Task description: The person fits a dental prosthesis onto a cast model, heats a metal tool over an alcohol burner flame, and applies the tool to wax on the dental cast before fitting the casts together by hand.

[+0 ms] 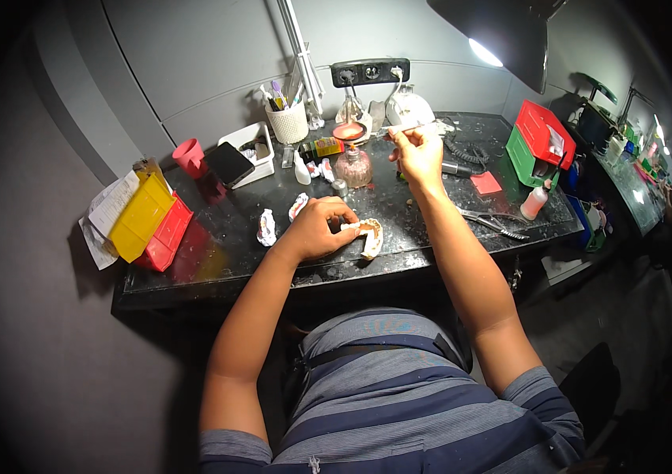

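Observation:
My left hand [319, 229] is closed on a horseshoe-shaped dental cast [371, 239], cream with a brownish inner side, held low over the front of the bench. My right hand [419, 154] is raised, its fingers pinched on a thin tool [383, 130] whose end points left. That end is close to a glass burner [354, 170] with an orange-pink glow in a dark ring on top. Whether the tool touches it I cannot tell. Two small white-and-pink cast pieces [266, 227] lie left of my left hand. A small metal cup [340, 187] stands before the burner.
Yellow and red bins [158, 221] stand at the left, a green and red bin [537, 146] at the right. Pliers [494, 223] and a small pink-filled bottle [534, 203] lie right of my forearm. Behind are a white tray [261, 170], brush cup [287, 125] and lamp [502, 35].

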`<action>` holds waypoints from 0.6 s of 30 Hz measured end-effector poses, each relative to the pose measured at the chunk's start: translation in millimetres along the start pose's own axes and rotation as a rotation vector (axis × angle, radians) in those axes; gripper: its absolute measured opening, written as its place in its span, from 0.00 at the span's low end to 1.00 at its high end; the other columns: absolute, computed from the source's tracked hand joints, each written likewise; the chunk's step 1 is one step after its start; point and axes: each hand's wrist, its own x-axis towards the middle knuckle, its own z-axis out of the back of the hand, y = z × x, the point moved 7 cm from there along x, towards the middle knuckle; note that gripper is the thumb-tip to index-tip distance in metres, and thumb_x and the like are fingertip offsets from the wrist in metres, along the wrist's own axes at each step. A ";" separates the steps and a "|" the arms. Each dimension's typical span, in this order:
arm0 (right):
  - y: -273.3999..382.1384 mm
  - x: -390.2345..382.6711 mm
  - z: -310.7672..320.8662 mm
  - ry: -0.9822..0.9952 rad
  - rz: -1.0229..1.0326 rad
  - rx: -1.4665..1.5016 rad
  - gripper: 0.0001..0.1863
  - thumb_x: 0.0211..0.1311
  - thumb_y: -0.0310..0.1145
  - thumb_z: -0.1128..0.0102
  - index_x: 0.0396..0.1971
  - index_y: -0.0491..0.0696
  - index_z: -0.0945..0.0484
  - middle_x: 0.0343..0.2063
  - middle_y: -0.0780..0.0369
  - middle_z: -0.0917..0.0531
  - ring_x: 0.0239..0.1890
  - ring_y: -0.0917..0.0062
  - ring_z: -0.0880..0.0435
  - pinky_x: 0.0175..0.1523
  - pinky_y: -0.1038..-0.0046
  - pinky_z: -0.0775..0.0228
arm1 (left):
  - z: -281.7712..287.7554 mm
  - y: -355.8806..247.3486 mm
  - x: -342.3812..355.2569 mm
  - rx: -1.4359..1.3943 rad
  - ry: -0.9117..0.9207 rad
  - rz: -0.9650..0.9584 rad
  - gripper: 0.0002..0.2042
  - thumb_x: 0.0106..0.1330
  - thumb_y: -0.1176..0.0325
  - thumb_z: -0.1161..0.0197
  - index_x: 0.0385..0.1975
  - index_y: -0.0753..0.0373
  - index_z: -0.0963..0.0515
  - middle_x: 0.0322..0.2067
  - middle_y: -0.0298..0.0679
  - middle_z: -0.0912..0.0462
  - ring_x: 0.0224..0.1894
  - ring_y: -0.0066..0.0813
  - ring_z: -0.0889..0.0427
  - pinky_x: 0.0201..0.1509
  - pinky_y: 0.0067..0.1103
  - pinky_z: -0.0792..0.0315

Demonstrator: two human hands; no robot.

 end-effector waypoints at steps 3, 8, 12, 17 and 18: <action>1.0 -2.5 0.9 0.005 -0.019 0.025 0.07 0.62 0.28 0.34 0.29 0.39 0.16 0.24 0.61 0.14 0.16 0.83 0.22 0.22 0.79 0.31 | 0.0 0.4 -0.4 -0.006 -0.003 -0.003 0.09 0.54 0.65 0.28 0.29 0.64 0.16 0.30 0.36 0.16 0.29 0.25 0.21 0.35 0.22 0.28; 1.6 -2.8 2.5 0.012 -0.021 0.044 0.07 0.62 0.28 0.35 0.29 0.39 0.16 0.24 0.62 0.14 0.16 0.84 0.22 0.22 0.80 0.32 | -0.7 0.6 0.7 -0.003 0.000 0.001 0.09 0.54 0.66 0.28 0.29 0.64 0.16 0.31 0.37 0.16 0.29 0.25 0.21 0.36 0.22 0.27; 1.4 -3.2 3.5 0.005 -0.042 0.012 0.07 0.62 0.29 0.35 0.29 0.40 0.16 0.23 0.62 0.14 0.16 0.84 0.22 0.21 0.80 0.34 | -1.0 1.5 0.4 -0.008 -0.006 0.013 0.09 0.55 0.67 0.28 0.29 0.65 0.16 0.31 0.37 0.16 0.29 0.25 0.21 0.36 0.22 0.27; 1.2 -4.7 6.2 0.000 -0.055 0.018 0.08 0.62 0.30 0.34 0.29 0.40 0.15 0.22 0.63 0.14 0.16 0.85 0.22 0.20 0.81 0.36 | -1.4 1.0 1.5 -0.011 -0.005 -0.002 0.09 0.55 0.67 0.28 0.30 0.65 0.16 0.31 0.38 0.16 0.28 0.25 0.21 0.35 0.21 0.27; 2.7 -5.5 6.2 -0.005 -0.047 0.028 0.07 0.62 0.30 0.34 0.30 0.40 0.16 0.23 0.63 0.14 0.16 0.85 0.22 0.20 0.81 0.36 | -0.3 -0.1 1.1 -0.004 -0.013 -0.016 0.09 0.54 0.67 0.28 0.30 0.65 0.16 0.31 0.38 0.16 0.28 0.25 0.21 0.34 0.21 0.27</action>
